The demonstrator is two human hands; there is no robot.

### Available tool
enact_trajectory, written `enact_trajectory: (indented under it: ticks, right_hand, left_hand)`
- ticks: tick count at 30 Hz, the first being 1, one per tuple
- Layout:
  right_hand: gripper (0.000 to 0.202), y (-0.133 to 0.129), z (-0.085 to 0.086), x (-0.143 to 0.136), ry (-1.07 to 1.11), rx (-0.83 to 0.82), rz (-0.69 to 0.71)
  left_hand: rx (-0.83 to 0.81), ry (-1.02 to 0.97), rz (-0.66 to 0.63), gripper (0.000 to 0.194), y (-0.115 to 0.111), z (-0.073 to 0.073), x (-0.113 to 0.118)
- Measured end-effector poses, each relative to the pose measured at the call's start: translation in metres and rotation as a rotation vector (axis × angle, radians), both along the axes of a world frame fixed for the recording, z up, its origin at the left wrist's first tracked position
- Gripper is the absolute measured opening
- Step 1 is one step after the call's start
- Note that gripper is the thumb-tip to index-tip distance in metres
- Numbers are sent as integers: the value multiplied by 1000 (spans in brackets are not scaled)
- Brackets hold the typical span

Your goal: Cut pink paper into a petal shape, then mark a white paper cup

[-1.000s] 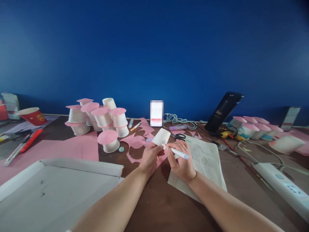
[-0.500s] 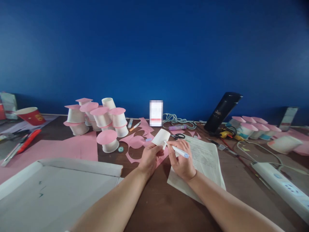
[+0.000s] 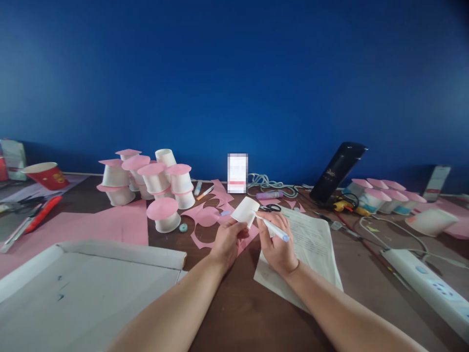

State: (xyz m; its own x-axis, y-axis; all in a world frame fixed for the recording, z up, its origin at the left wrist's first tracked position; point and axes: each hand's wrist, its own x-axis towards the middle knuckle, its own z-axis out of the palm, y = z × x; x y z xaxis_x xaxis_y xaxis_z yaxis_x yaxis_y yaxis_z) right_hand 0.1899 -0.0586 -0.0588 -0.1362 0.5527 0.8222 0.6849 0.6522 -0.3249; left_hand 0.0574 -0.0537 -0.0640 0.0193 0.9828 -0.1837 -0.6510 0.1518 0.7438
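A small white paper cup (image 3: 245,210) lies tilted in my left hand (image 3: 227,240), whose fingers grip its lower side. My right hand (image 3: 277,244) is closed around a white pen (image 3: 271,228) with a pale blue end. The pen's tip is at the cup's right side; whether it touches is too small to tell. Pink paper scraps (image 3: 205,217) with round cut-outs lie under and left of the cup. Just behind my right hand are black-handled scissors (image 3: 271,208). A printed sheet (image 3: 311,239) lies under my right wrist.
Stacked white cups with pink paper tops (image 3: 152,177) stand on the left, beside a large white box lid (image 3: 95,283). A phone (image 3: 237,173) stands at the back. To the right are a black bottle (image 3: 337,171), cables, and a white power strip (image 3: 428,283).
My right hand and the pen have shifted slightly to the right. My left hand still holds the cup in nearly the same place.
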Motion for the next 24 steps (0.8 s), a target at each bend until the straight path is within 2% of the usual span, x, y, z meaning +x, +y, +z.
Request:
enact_trajectory:
  ticks: [12, 24]
  right_hand:
    - [17, 1, 0, -1, -33, 1, -20]
    - [16, 0, -1, 0, -58, 13, 19]
  left_hand:
    - [-8, -29, 20, 14, 1, -1, 0]
    - [16, -53, 8, 15, 0, 1, 0]
